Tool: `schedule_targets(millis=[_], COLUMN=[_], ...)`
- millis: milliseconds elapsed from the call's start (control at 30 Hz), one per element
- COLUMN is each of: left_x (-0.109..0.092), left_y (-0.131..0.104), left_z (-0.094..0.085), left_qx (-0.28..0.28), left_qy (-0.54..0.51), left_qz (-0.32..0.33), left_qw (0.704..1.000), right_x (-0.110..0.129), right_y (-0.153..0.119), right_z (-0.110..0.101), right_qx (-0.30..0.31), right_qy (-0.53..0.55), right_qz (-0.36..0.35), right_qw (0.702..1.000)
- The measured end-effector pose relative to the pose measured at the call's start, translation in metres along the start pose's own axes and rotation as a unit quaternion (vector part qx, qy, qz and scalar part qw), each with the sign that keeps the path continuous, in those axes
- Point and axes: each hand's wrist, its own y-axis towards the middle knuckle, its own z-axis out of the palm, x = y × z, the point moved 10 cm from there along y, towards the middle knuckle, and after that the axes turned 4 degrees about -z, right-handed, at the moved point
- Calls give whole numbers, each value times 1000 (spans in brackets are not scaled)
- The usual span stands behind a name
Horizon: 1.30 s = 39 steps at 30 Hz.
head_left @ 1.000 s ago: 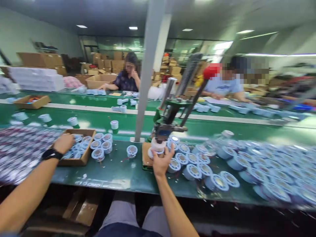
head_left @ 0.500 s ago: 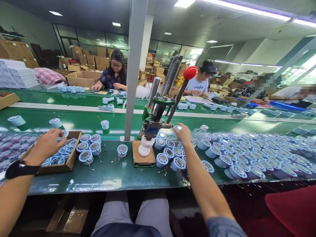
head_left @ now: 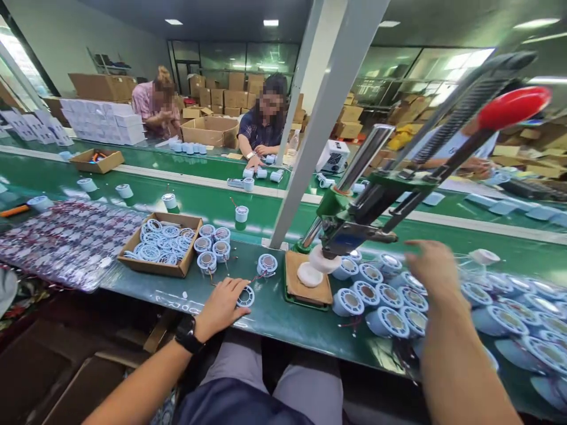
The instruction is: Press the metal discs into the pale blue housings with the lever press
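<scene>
My left hand (head_left: 224, 304) is low over the green bench, its fingertips closed on the edge of a flat light-blue plastic ring (head_left: 250, 297). Just beyond the ring stands a light-blue cylindrical part (head_left: 267, 265) with thin wires. My right hand (head_left: 432, 265) is above the light-blue cylinders on the right; motion smears its fingers, and nothing shows clearly in them. Between the hands stands a green hand press (head_left: 334, 200) with a red lever knob (head_left: 514, 108). A white round pad (head_left: 310, 274) lies on its brown base plate (head_left: 305, 290).
A cardboard box (head_left: 159, 267) holds many blue rings, left of several wired cylinders (head_left: 207, 262). Flat wired parts (head_left: 66, 242) cover the bench's left. A slanted grey post (head_left: 310, 130) rises behind the press. Co-workers (head_left: 266, 118) sit across the conveyor (head_left: 199, 195).
The view has swung left. My left hand has come from the ring box to the bench front with a ring. My right hand, earlier on a cylinder beside the press, is now blurred.
</scene>
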Motion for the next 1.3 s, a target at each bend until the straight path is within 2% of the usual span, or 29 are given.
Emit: schedule_targets(millis=[67, 100, 133, 167, 233, 300, 333, 400, 433, 500, 600, 667, 800, 933, 1033, 1100, 1167, 1233, 1300], left_x=[9, 11, 12, 12, 9, 6, 7, 12, 15, 15, 7, 7, 17, 19, -12, -43, -64, -68, -64], left_y=[0, 0, 0, -1, 0, 3, 6, 9, 9, 10, 8, 8, 18, 31, 30, 25, 21, 19, 18], left_z=[9, 10, 10, 9, 6, 4, 3, 1, 1, 5, 10, 8, 3, -10, -15, -13, -8, -4, -2], left_qx=[-19, -22, -21, -16, 2, 8, -1, -35, -50, -53, -35, -53, -100, -135, -127, -109, -103, -108, -113], left_qy=[-21, -31, -41, -52, -69, -70, -61, -35, -24, -25, -56, -57, -39, -128, -187, -166, -129, -114, -119], left_qz=[-14, -16, -14, -9, 11, 23, 14, -28, -48, -57, -9, -1, -46, -102, -57, 3, 30, 12, -17], left_qw=[1000, 999, 999, 998, 998, 997, 998, 998, 997, 997, 998, 997, 993, 977, 972, 980, 986, 988, 986], right_x=[39, 66, 99, 136, 202, 235, 239, 236, 233, 228, 224, 219, 208, 201, 201, 200, 200, 199, 200], right_y=[-36, -58, -75, -86, -99, -106, -106, -102, -101, -105, -132, -156, -193, -206, -206, -204, -203, -204, -203], right_z=[-37, -47, -38, -18, 52, 126, 156, 196, 206, 211, 191, 171, 143, 138, 141, 137, 133, 133, 133], right_qx=[-155, -223, -219, -171, 4, 150, 193, 228, 233, 237, 234, 223, 172, 122, 115, 92, 72, 72, 79], right_qy=[24, 52, 112, 141, 189, 194, 191, 186, 193, 218, 260, 276, 286, 279, 280, 282, 284, 281, 277], right_qz=[25, 27, 8, -18, -50, -17, 10, 51, 58, 53, 42, 54, 103, 133, 136, 131, 132, 142, 146], right_qw=[987, 973, 969, 975, 981, 969, 962, 954, 951, 945, 936, 933, 937, 943, 944, 946, 947, 946, 947])
